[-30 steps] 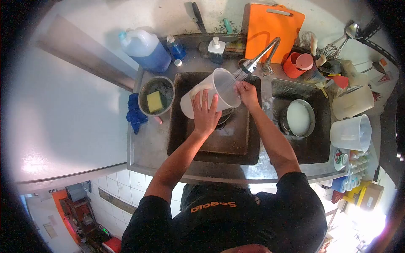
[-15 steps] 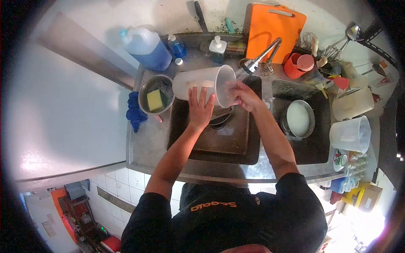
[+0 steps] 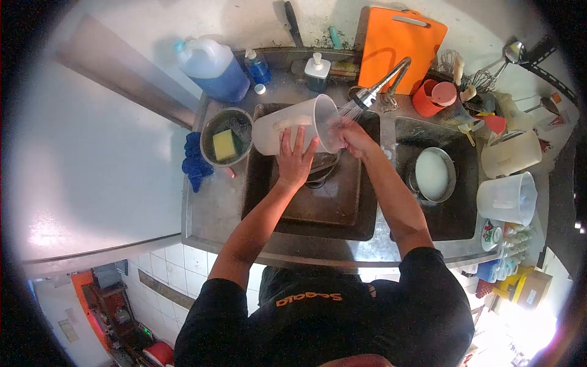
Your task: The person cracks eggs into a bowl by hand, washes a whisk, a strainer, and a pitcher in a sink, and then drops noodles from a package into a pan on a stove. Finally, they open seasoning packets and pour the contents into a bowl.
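Note:
A tall translucent plastic jug (image 3: 269, 131) lies on its side above the left sink basin (image 3: 318, 214), its wide mouth turned to the right. My left hand (image 3: 296, 162) holds it from the near side, fingers spread along the wall by a pale strip. At the mouth, my right hand (image 3: 354, 139) has its fingers curled at the rim; the fingertips are partly hidden in spray. Water runs from the faucet (image 3: 365, 98) just above the right hand. Under the jug, a dark dish-like item in the basin shows only in part.
A metal bowl (image 3: 211, 125) with a yellow sponge (image 3: 225, 145) stands left of the basin. In the right basin sits a round pan (image 3: 451, 183) with whitish contents. Bottles, an orange cutting board (image 3: 397, 55) and a red cup (image 3: 423, 104) line the back; another jug (image 3: 504, 199) stands right.
The jug has tilted slightly, and my left hand has shifted a little to the right along its wall. My right hand stays near the rim. Water is still running.

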`<move>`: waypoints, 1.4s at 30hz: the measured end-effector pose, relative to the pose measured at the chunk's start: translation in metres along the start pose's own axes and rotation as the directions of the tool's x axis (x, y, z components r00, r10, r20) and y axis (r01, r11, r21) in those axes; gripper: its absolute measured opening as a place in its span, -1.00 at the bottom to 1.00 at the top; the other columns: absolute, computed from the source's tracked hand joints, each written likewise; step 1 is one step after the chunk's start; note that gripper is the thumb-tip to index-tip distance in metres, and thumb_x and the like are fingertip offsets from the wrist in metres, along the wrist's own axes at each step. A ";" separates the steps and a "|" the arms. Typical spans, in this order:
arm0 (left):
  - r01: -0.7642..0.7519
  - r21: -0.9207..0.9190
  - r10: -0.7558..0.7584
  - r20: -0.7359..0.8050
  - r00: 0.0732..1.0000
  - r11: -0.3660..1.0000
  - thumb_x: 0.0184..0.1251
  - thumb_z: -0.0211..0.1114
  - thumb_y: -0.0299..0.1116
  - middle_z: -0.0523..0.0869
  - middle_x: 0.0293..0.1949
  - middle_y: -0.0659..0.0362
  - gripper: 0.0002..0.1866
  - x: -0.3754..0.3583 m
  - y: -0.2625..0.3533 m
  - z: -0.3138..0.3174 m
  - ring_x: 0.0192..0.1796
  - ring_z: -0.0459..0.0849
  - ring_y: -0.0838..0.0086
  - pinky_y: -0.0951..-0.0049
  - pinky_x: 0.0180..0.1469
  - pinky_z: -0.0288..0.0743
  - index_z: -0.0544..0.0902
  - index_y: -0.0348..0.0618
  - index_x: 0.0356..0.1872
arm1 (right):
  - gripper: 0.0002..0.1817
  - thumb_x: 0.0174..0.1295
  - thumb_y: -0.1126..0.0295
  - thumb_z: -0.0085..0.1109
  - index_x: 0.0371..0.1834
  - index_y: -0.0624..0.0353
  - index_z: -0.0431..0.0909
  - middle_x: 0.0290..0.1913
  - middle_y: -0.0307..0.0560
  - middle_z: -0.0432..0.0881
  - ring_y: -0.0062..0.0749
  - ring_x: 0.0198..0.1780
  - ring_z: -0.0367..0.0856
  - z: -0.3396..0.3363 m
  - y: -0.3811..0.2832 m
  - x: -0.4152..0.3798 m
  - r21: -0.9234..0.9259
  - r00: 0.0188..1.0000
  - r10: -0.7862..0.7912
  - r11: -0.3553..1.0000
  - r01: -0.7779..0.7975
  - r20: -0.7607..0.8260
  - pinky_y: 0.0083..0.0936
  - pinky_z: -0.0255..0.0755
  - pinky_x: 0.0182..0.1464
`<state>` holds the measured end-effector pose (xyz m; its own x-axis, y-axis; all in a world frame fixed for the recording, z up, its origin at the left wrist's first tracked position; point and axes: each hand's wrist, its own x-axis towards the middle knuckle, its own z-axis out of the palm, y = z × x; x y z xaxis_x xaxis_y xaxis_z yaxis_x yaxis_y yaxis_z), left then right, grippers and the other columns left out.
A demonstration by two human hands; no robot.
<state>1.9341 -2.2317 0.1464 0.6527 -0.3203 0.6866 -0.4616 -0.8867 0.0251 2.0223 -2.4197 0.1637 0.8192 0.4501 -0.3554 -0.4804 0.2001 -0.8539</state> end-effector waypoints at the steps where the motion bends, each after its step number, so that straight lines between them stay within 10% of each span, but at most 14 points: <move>1: 0.002 -0.001 -0.002 0.000 1.000 1.000 -0.04 0.39 -0.46 0.12 0.32 -0.18 -0.06 0.000 0.000 0.000 0.30 0.15 -0.30 -0.33 0.23 0.12 0.01 0.11 0.38 | -0.71 -0.01 0.63 0.05 -0.16 0.21 0.46 -0.47 -0.26 0.49 -0.59 -0.57 0.43 0.000 0.000 0.000 0.032 1.000 0.018 0.999 -0.018 0.002 -0.68 0.26 -0.61; 17: -0.024 0.022 0.021 0.100 0.995 0.999 -0.07 0.43 -0.41 0.11 0.32 -0.20 -0.10 -0.004 0.003 -0.002 0.30 0.14 -0.30 -0.25 0.23 0.18 0.09 -0.05 0.32 | -0.67 0.00 0.63 0.04 -0.10 0.23 0.46 -0.37 -0.24 0.51 -0.58 -0.52 0.43 -0.012 0.019 0.018 -0.143 1.000 -0.016 0.990 0.012 -0.024 -0.64 0.26 -0.60; 20: 0.023 -0.016 -0.021 0.080 0.997 1.000 -0.07 0.45 -0.37 0.10 0.31 -0.26 -0.10 -0.002 0.007 -0.002 0.31 0.12 -0.30 -0.25 0.25 0.14 0.09 -0.15 0.31 | -0.68 0.00 0.63 0.04 -0.11 0.22 0.47 -0.39 -0.27 0.52 -0.59 -0.57 0.41 -0.005 0.010 0.005 0.075 0.999 0.010 0.997 -0.007 -0.037 -0.66 0.22 -0.65; 29: 0.289 -0.216 -0.284 0.052 0.957 0.933 0.10 0.35 -0.01 0.28 0.05 -0.10 -0.11 0.021 0.031 -0.014 0.10 0.18 0.03 -0.02 0.15 0.08 0.09 -0.16 0.35 | -0.78 0.07 0.43 0.11 -0.24 0.33 0.48 -0.61 -0.23 0.49 -0.56 -0.77 0.37 -0.030 -0.017 -0.001 -0.462 0.945 -0.295 0.863 0.203 -0.137 -0.58 0.23 -0.76; 32: 0.439 -0.147 -0.364 0.365 0.857 0.886 0.13 0.32 -0.08 0.26 0.08 -0.08 -0.26 0.033 0.029 -0.018 0.09 0.23 0.03 0.05 0.16 0.12 0.25 -0.21 0.28 | -0.88 -0.02 0.56 0.10 -0.39 0.34 0.55 -0.61 -0.17 0.50 -0.54 -0.75 0.38 -0.041 -0.036 -0.009 -0.517 0.916 -0.251 0.854 0.056 -0.314 -0.57 0.23 -0.78; 35: 0.584 -0.284 -0.511 0.295 0.808 0.760 0.10 0.30 -0.28 0.38 0.10 -0.01 -0.45 0.055 0.010 0.008 0.11 0.32 0.11 0.15 0.17 0.21 0.44 -0.24 0.14 | -0.88 -0.04 0.51 0.15 -0.42 0.33 0.56 -0.63 -0.15 0.51 -0.53 -0.78 0.36 -0.046 -0.052 -0.023 -0.685 0.948 -0.176 0.726 -0.058 -0.267 -0.57 0.25 -0.78; 36: 0.731 -0.457 -0.306 0.697 0.648 0.506 0.08 0.29 -0.36 0.45 0.10 0.05 -0.51 0.056 -0.007 0.028 0.13 0.40 0.19 0.21 0.19 0.25 0.50 -0.22 0.09 | -0.87 -0.04 0.50 0.17 -0.43 0.33 0.56 -0.63 -0.16 0.51 -0.54 -0.79 0.36 -0.042 -0.055 -0.029 -0.724 0.973 -0.134 0.688 -0.043 -0.186 -0.57 0.25 -0.78; 37: 0.874 -0.445 0.075 0.895 0.439 0.197 0.07 0.29 -0.44 0.53 0.11 0.10 -0.57 0.060 -0.017 0.043 0.15 0.47 0.26 0.27 0.22 0.28 0.55 -0.21 0.05 | -0.87 -0.04 0.48 0.19 -0.44 0.33 0.56 -0.64 -0.17 0.52 -0.54 -0.79 0.36 -0.041 -0.056 -0.033 -0.761 0.991 -0.088 0.648 -0.024 -0.105 -0.57 0.25 -0.78; 38: 0.942 -0.329 0.125 0.939 0.320 0.058 0.08 0.19 -0.55 0.62 0.04 0.17 -0.53 0.072 -0.017 0.045 0.09 0.56 0.35 0.35 0.14 0.41 0.52 -0.23 0.11 | -0.87 -0.04 0.48 0.19 -0.44 0.33 0.56 -0.64 -0.17 0.52 -0.54 -0.79 0.36 -0.043 -0.054 -0.035 -0.763 0.990 -0.086 0.645 -0.030 -0.111 -0.57 0.25 -0.78; 42: 0.836 -0.503 0.167 0.825 0.541 -0.220 0.04 0.07 -0.63 0.63 0.01 0.12 -0.49 0.079 -0.018 0.079 0.02 0.60 0.39 0.45 0.04 0.45 0.52 -0.25 0.12 | -0.83 -0.04 0.43 0.26 -0.47 0.35 0.58 -0.60 -0.20 0.55 -0.55 -0.67 0.47 -0.062 -0.047 -0.022 -0.499 0.984 -0.076 0.866 -0.015 -0.161 -0.57 0.31 -0.70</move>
<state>2.0416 -2.2674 0.1431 0.7713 -0.5957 -0.2239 0.3444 0.0949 0.9340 2.0461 -2.4927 0.1884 0.8931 0.2878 -0.3458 -0.2716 -0.2678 -0.9244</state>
